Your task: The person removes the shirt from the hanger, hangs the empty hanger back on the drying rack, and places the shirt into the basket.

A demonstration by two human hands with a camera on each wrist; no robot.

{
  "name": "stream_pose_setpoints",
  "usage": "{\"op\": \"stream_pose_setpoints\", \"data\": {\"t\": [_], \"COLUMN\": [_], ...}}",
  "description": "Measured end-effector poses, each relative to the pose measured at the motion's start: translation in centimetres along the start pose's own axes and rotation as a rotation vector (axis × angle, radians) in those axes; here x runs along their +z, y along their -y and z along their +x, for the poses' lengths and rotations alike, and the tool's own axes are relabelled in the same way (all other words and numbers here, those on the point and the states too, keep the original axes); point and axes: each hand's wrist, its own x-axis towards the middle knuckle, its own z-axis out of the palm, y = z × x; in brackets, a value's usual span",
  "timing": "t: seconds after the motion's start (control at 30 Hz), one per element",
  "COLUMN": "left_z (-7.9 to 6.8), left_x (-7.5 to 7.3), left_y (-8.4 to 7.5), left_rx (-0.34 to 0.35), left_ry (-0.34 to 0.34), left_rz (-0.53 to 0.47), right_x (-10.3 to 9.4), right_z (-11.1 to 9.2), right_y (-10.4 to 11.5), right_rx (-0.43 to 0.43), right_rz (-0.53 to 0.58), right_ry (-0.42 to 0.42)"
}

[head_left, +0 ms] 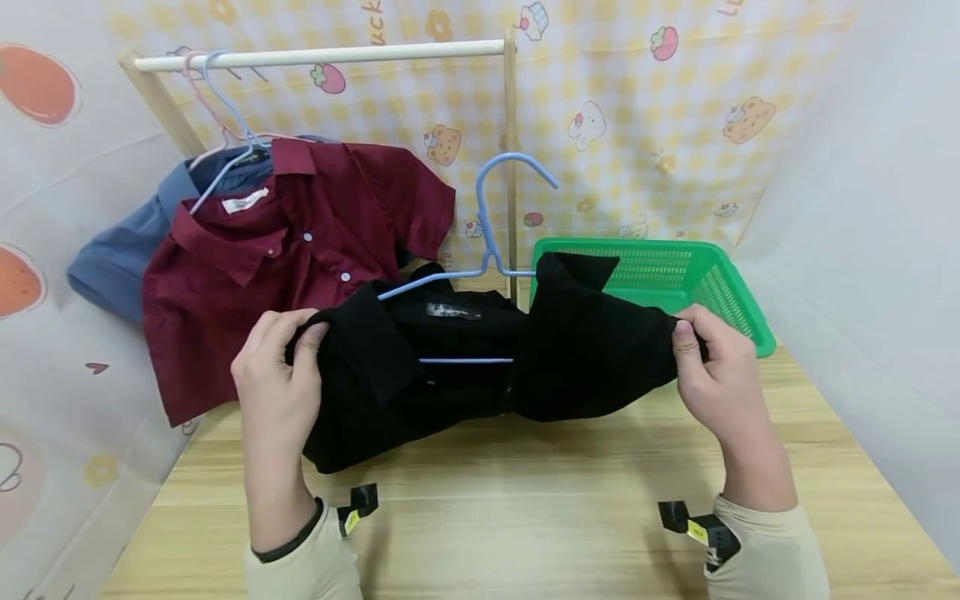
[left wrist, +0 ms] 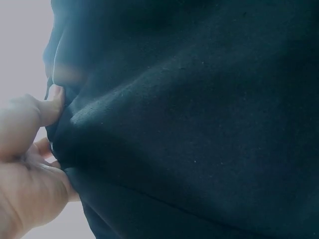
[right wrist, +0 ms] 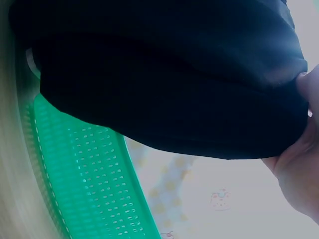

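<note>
A black collared shirt [head_left: 465, 392] is spread between both hands above the table, with a light blue hanger [head_left: 486, 242] inside it. The hanger's hook rises from the neck opening, and its lower bar shows across the open front. At one shoulder my left hand [head_left: 279, 367] pinches the cloth between thumb and fingers. My right hand [head_left: 716, 367] grips the opposite shoulder and pulls the fabric outward. Close up, the left wrist view shows the dark cloth [left wrist: 189, 114] drawn taut from the thumb. The hanger's arm ends are hidden under the fabric.
Behind on the left, a wooden rack with a white rail [head_left: 322, 56] carries a maroon shirt [head_left: 330, 208] and a blue shirt [head_left: 120, 250] on hangers. A green plastic basket [head_left: 750, 308] stands at the back right of the wooden table [head_left: 525, 508]. A patterned curtain hangs behind.
</note>
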Motion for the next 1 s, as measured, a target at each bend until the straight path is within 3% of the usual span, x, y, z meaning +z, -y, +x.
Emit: {"op": "stream_pose_setpoints", "data": {"t": [0.27, 0.57, 1.0], "left_z": [0.0, 0.1, -0.2], "left_x": [-0.2, -0.4, -0.3], "left_y": [0.1, 0.3, 0.2], "left_rx": [-0.009, 0.000, -0.023], "left_ry": [0.007, 0.038, 0.043], "left_rz": [0.012, 0.019, 0.009], "right_x": [-0.2, -0.4, 0.5], "right_z": [0.1, 0.6, 1.5], "right_y": [-0.3, 0.4, 1.3], "right_rx": [-0.093, -0.135, -0.194], "right_rz": [-0.096, -0.223, -0.304], "right_ry": [0.080, 0.198, 0.178]}}
